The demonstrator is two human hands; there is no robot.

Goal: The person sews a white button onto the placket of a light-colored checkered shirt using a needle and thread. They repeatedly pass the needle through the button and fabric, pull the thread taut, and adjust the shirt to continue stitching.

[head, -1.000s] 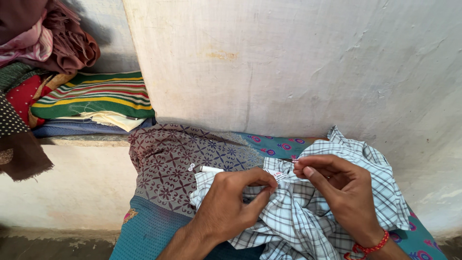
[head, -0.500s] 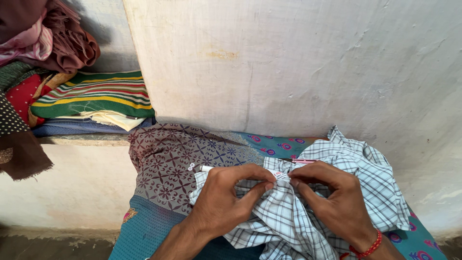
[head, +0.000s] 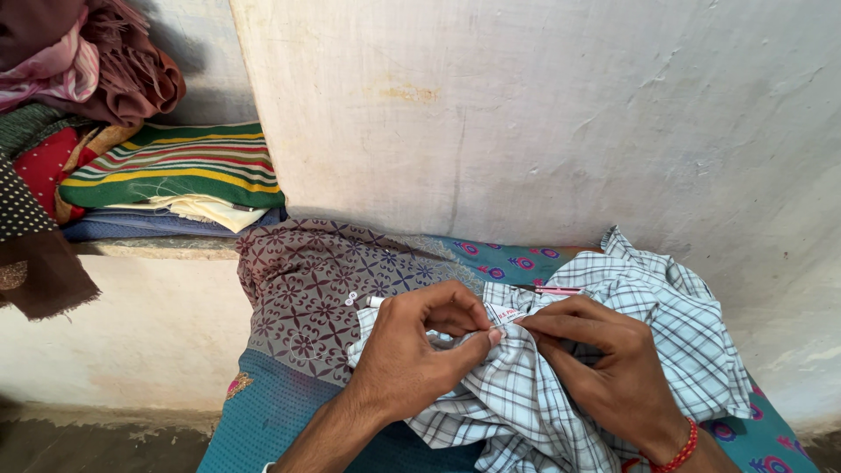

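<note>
— What do the hands have hold of?
— The left hand pinches a fold of the pale checked shirt between thumb and forefinger, fingers curled shut. The right hand pinches the same fold beside a small white label, fingertips closed and touching the left's.

— Where does the shirt lie?
— It is bunched on a teal cloth, just beside a brown patterned cloth, under a whitewashed wall. A pink tool rests on it. Folded fabrics sit stacked on a ledge at left.

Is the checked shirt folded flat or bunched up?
Bunched up: the pale blue-and-white checked shirt lies crumpled, pinched between both hands.
</note>
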